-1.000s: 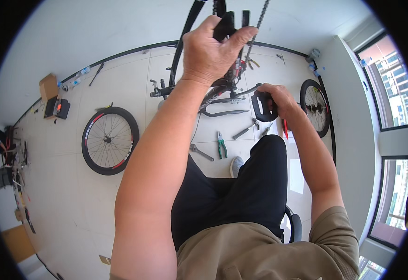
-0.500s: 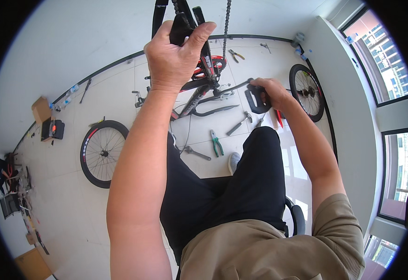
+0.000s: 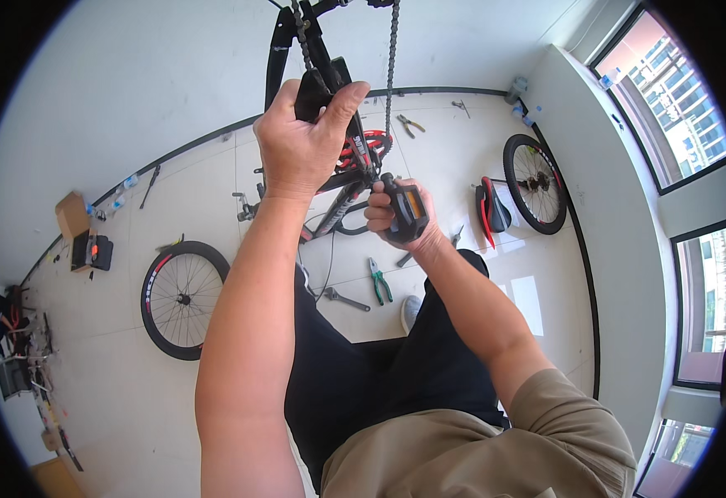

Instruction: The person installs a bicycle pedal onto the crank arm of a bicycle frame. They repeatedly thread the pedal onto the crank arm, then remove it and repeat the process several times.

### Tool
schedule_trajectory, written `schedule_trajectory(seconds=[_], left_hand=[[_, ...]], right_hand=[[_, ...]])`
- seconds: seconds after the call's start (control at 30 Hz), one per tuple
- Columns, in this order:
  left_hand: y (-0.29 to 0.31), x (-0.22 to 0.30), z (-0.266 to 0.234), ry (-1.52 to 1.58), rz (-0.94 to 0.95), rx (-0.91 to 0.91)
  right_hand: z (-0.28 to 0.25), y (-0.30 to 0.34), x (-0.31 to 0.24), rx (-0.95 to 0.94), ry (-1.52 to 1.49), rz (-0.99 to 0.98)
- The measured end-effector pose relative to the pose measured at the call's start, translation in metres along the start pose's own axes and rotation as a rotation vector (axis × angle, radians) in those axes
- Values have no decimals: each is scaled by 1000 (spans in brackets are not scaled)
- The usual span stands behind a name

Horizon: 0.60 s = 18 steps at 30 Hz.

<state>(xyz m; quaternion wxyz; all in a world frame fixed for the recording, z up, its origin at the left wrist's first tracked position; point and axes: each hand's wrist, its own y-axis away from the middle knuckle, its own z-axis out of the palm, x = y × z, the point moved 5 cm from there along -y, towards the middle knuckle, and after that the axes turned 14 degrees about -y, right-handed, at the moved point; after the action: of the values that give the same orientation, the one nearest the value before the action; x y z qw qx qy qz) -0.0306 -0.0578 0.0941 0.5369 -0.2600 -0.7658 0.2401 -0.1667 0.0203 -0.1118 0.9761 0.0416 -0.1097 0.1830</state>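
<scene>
In front of me a black bicycle frame point(image 3: 340, 206) stands with its rear part toward the top of the view. My left hand point(image 3: 301, 149) is closed round a black blocky part point(image 3: 313, 95) beside a frame tube; its exact kind is partly hidden. Lower and to the right, my right hand point(image 3: 409, 220) grips a black pedal point(image 3: 404, 209) with an orange reflector. Behind the hands shows a red and black chainring point(image 3: 377, 143), and a chain point(image 3: 392, 66) runs up from it.
Tools lie on the tiled floor: green-handled pliers point(image 3: 380, 280), an adjustable wrench point(image 3: 346, 300) and yellow-handled pliers point(image 3: 410, 125). One wheel point(image 3: 185, 300) lies left, another wheel point(image 3: 535, 184) right, near a red and black saddle point(image 3: 491, 212). An open cardboard box point(image 3: 73, 207) stands far left.
My right hand has swung the pedal left and toward me, close to the frame. My left hand keeps its grip and sits slightly lower in view, as does the whole scene.
</scene>
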Motion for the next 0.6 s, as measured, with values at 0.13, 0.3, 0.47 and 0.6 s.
schedule_trajectory(seconds=[0.13, 0.3, 0.47, 0.6], left_hand=[[-1, -2, 1, 24, 17, 14], [-1, -4, 1, 51, 16, 6], [-2, -4, 1, 26, 27, -3], [-2, -5, 1, 17, 26, -4]], right_hand=[[-3, -3, -2, 90, 133, 19], [6, 5, -24, 460, 650, -79], [26, 22, -46, 602, 898, -111], [46, 39, -69, 736, 1115, -246]])
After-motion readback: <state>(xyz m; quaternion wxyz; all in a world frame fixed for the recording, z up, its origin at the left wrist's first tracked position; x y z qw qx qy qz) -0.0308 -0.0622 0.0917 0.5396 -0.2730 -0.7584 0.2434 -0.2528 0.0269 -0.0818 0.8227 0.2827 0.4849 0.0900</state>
